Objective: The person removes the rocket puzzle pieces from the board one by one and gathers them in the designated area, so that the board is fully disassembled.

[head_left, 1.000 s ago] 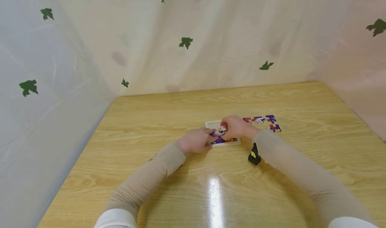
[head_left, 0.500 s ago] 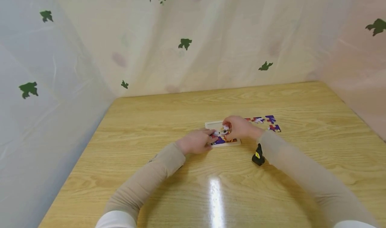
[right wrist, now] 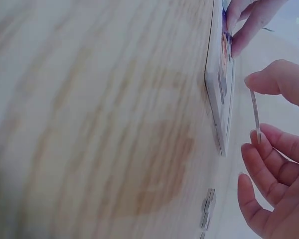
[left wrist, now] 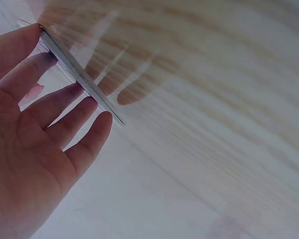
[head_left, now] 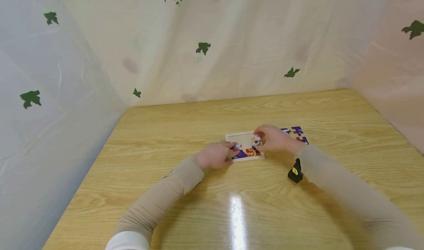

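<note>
A shallow puzzle tray (head_left: 250,158) with a pale rim lies on the table, with purple and orange jigsaw pieces (head_left: 250,152) along its near side. My left hand (head_left: 214,155) rests at the tray's left end, fingers extended onto it; in the left wrist view the fingertips (left wrist: 105,119) touch its edge. My right hand (head_left: 273,138) pinches a white-patterned jigsaw piece (head_left: 256,141) over the tray's right part. From the right wrist, that piece (right wrist: 255,114) appears edge-on between thumb and fingers, raised off the tray (right wrist: 214,107).
Several loose jigsaw pieces (head_left: 297,131) lie right of the tray, partly hidden by the right hand. A black device with a yellow mark (head_left: 295,171) shows below the right wrist. A patterned cloth (head_left: 245,59) hangs behind the wooden table (head_left: 172,125).
My right hand has moved right with the pinched jigsaw piece, exposing more of the tray floor and the orange piece while covering some loose pieces. My left hand stays at the tray's left end.
</note>
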Available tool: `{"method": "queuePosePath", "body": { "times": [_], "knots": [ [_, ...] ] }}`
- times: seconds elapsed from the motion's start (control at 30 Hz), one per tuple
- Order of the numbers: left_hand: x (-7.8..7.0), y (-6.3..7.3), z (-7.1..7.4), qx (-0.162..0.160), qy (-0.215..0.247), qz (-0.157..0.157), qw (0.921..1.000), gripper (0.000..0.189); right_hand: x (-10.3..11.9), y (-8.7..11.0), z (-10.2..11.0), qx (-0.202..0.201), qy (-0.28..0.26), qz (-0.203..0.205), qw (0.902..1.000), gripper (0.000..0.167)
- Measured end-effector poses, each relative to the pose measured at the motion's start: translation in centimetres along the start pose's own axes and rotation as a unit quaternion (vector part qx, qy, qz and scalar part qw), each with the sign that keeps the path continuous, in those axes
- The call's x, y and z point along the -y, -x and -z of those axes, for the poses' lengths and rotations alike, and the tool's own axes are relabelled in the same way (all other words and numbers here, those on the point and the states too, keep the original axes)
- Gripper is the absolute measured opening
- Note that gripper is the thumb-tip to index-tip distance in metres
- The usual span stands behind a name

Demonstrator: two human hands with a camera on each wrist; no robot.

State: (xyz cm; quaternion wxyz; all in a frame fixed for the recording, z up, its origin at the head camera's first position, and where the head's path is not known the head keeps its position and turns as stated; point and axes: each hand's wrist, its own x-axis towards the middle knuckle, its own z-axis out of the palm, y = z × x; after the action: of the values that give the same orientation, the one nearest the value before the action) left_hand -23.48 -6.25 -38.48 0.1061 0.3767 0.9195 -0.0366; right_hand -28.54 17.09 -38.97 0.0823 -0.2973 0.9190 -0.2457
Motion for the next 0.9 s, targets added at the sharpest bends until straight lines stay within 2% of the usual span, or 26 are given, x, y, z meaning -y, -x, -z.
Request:
{"method": "queuePosePath", "body": {
  "times": [0.3, 0.53, 0.7, 0.9],
  "knots": [
    [-0.1, 0.0, -0.1, 0.006, 0.009, 0.005, 0.9999, 0.046, -1.0, 1.4, 0.7, -0.027, -0.021, -0.005, 0.9994, 0.051],
    [-0.2, 0.1, 0.0, 0.001, 0.008, 0.006, 0.9999, 0.045, -2.3, 2.3, 1.3, -0.032, -0.017, -0.008, 0.9993, 0.051],
    [-0.3, 0.2, -0.1, 0.008, 0.011, 0.011, 0.9998, 0.045, -2.9, 3.0, 1.9, -0.052, -0.008, 0.002, 0.9986, 0.049],
    [-0.3, 0.2, 0.0, 0.008, 0.013, 0.008, 0.9998, 0.044, -3.4, 3.9, 2.7, -0.045, -0.006, -0.008, 0.9989, 0.046]
  ]
}}
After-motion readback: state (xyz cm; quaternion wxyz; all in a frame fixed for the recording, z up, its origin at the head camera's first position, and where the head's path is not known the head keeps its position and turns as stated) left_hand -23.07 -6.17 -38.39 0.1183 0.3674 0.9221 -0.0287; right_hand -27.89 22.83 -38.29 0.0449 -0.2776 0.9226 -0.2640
